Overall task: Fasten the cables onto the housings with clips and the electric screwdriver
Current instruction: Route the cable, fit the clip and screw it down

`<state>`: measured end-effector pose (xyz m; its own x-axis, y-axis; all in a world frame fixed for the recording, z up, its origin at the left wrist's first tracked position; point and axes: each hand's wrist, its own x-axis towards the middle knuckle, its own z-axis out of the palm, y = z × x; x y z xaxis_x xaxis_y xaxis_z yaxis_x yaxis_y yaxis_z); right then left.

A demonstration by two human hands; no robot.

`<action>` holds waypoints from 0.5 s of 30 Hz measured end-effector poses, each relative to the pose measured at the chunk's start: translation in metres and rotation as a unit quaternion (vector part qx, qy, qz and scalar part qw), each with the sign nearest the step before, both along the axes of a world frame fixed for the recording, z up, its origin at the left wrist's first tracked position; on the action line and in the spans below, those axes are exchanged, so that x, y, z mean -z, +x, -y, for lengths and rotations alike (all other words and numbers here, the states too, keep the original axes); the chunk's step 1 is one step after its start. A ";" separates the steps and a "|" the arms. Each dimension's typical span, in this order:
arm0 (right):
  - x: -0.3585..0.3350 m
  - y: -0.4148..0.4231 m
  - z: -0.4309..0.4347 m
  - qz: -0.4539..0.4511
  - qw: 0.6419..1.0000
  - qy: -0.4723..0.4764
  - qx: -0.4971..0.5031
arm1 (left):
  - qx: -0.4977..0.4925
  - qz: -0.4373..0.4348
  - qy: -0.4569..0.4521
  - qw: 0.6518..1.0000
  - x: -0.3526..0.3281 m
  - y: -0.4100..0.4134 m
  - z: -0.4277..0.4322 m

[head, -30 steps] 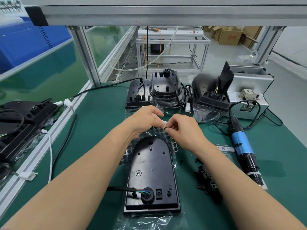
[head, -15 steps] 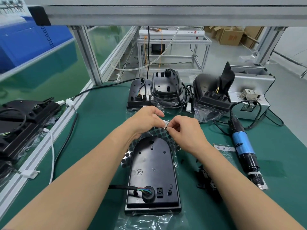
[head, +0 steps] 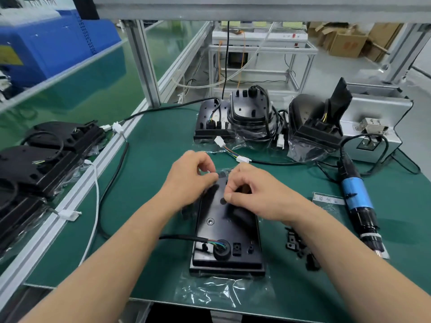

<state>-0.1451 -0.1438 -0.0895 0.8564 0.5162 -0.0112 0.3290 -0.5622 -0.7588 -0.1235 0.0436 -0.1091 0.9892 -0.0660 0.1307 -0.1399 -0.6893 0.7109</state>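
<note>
Pinching what looks like the clear bag [head: 210, 292] at far end of housing [head: 227, 227] with both grips, left hand [head: 193, 177] and right hand [head: 255, 195]; blurred. Risk: jerking housing, straining cable [head: 179, 238] at its near end, scattering loose clips [head: 295, 244] right of housing before screwing.
</note>
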 end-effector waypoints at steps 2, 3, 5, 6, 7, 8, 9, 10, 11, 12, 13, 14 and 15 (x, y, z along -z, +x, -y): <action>0.002 -0.008 -0.009 0.001 0.999 -0.025 -0.041 | 0.004 -0.053 -0.014 0.999 0.003 -0.029 -0.014; 0.003 -0.010 -0.012 0.003 0.998 -0.037 -0.055 | 0.008 -0.080 -0.024 0.996 0.006 -0.043 -0.020; 0.006 -0.013 -0.017 0.013 0.996 -0.061 -0.070 | 0.009 -0.120 -0.047 0.992 0.011 -0.065 -0.029; 0.006 -0.013 -0.018 0.018 0.995 -0.070 -0.072 | 0.009 -0.132 -0.060 0.989 0.014 -0.071 -0.031; 0.006 -0.013 -0.019 0.019 0.994 -0.077 -0.074 | 0.009 -0.141 -0.073 0.987 0.016 -0.075 -0.033; 0.005 -0.013 -0.020 0.019 0.993 -0.083 -0.076 | 0.009 -0.146 -0.083 0.986 0.017 -0.077 -0.034; 0.005 -0.013 -0.021 0.018 0.993 -0.092 -0.078 | 0.008 -0.150 -0.092 0.984 0.017 -0.077 -0.034; 0.005 -0.014 -0.023 0.017 0.991 -0.102 -0.079 | 0.008 -0.151 -0.098 0.984 0.018 -0.077 -0.033; 0.005 -0.014 -0.025 0.017 0.990 -0.112 -0.079 | 0.007 -0.153 -0.103 0.983 0.018 -0.077 -0.033; 0.005 -0.015 -0.027 0.017 0.989 -0.122 -0.079 | 0.007 -0.155 -0.108 0.982 0.018 -0.076 -0.033; 0.005 -0.015 -0.029 0.018 0.988 -0.129 -0.078 | 0.008 -0.157 -0.113 0.981 0.019 -0.076 -0.033; 0.004 -0.016 -0.031 0.020 0.988 -0.135 -0.077 | 0.007 -0.160 -0.120 0.980 0.019 -0.076 -0.032; 0.004 -0.016 -0.032 0.022 0.987 -0.139 -0.075 | 0.006 -0.161 -0.127 0.979 0.018 -0.076 -0.032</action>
<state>-0.1612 -0.1121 -0.0932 0.7732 0.6193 -0.1361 0.4530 -0.6897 -0.5649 -0.1997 0.0757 -0.1274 0.9811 -0.0841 -0.1742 0.1125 -0.4844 0.8676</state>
